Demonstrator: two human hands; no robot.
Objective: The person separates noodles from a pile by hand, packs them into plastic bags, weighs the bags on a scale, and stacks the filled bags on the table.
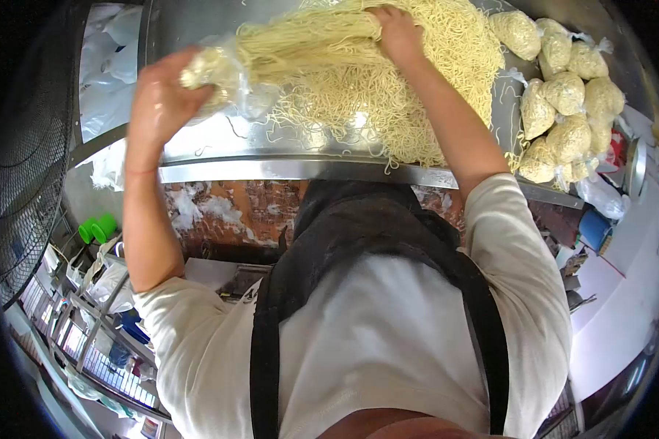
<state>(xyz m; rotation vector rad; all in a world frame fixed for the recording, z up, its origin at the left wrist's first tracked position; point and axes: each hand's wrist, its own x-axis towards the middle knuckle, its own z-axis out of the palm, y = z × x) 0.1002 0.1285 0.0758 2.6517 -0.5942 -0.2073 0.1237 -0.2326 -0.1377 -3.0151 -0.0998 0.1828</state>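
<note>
My left hand (161,95) is at the left of the metal table, closed around a clear plastic bag (243,84) with noodles bunched inside it. A long bundle of pale yellow noodles (307,40) stretches from the bag's mouth toward the right. At the other end of that bundle, my right hand (401,35) has its fingers curled over the strands. Beneath and beyond the right hand lies a large loose noodle pile (454,58), some strands hanging over the table's front edge. The fingertips of both hands are partly hidden.
Several tied bags of noodles (564,91) are heaped on the right of the metal table (198,150). White plastic bags (110,73) lie at the far left. A black mesh guard (33,146) stands left, with green cups (99,228) below.
</note>
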